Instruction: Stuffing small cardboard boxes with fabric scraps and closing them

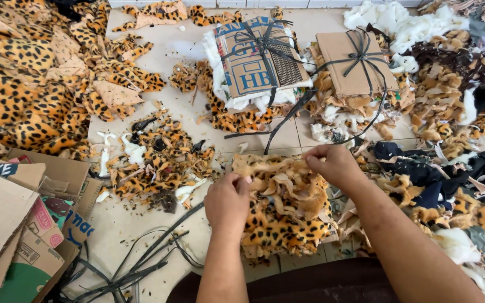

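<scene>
On the floor, head view:
stack: pile of leopard-print fabric pieces (282, 207) lies on the tiled floor (141, 219), directly in front of the person, between both forearms.
left hand (227, 203): rests on the left edge of the stack, grip pressed together, fingers curled onto the top pieces.
right hand (332, 164): at the far right corner of the stack, grip pinching the top piece's edge between thumb and fingertips.
far bundles: two stacks capped with cardboard and tied with black strap, one printed (256, 59), one plain brown (355, 64), side by side beyond the hands.
loose straps: black straps (141, 264) on the floor, near left, just beside the left forearm.
scrap heap: small leopard offcuts (152, 163) left of the stack, apart from it.
left edge: large leopard fabric mass (18, 84) above, flattened cardboard boxes (23, 224) below.
right edge: mixed dark, white and leopard scraps (456, 168), touching the stack's right side.
</scene>
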